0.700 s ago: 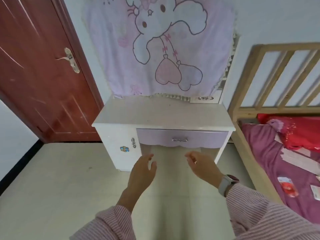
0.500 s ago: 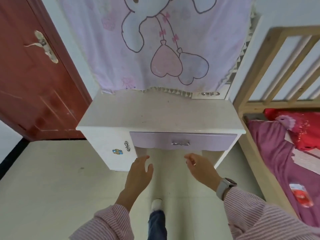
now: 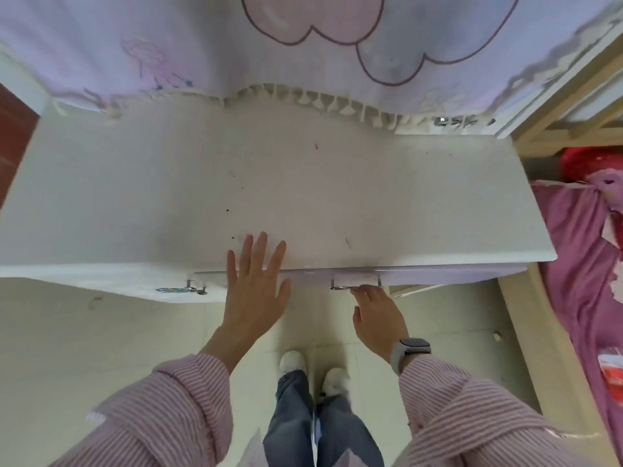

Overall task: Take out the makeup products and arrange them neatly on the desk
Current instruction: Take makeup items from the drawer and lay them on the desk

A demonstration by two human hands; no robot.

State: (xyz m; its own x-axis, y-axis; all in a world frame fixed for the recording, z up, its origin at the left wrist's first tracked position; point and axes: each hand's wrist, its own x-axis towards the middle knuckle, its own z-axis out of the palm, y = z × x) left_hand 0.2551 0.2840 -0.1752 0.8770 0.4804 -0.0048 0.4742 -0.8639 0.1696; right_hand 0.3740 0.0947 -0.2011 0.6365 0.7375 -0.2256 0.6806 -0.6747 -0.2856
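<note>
Head view, the only one I have: I stand square to the desk (image 3: 269, 183), looking straight down on its white top. No makeup products show anywhere on it; I judge they are inside the lilac drawer (image 3: 438, 276) under the front edge, toward the right corner, which looks shut or nearly so.

My right hand (image 3: 377, 315) is just below the front edge, its fingertips (image 3: 362, 290) touching the silver handle (image 3: 354, 285). Whether they are hooked round the bar or only resting on it I cannot tell, since they are hidden from above. My left hand (image 3: 256, 288) is flat and spread, fingers straight, holding nothing; it lies across the front edge left of the handle, fingertips over the top. Whether it presses down or hovers I cannot tell.

The step, as I judge it, is opening the drawer. To do it well I should curl my right fingers fully behind the bar before pulling, then draw straight toward me, level, so the drawer does not skew or jam. My left palm could steady the desk. I stand close, my shoes (image 3: 313, 369) almost under the drawer, so I may need to step back. A slow pull should keep small items from rolling. The cabinet door (image 3: 101, 284) at the left corner has its own handle and stays out of this.
</note>
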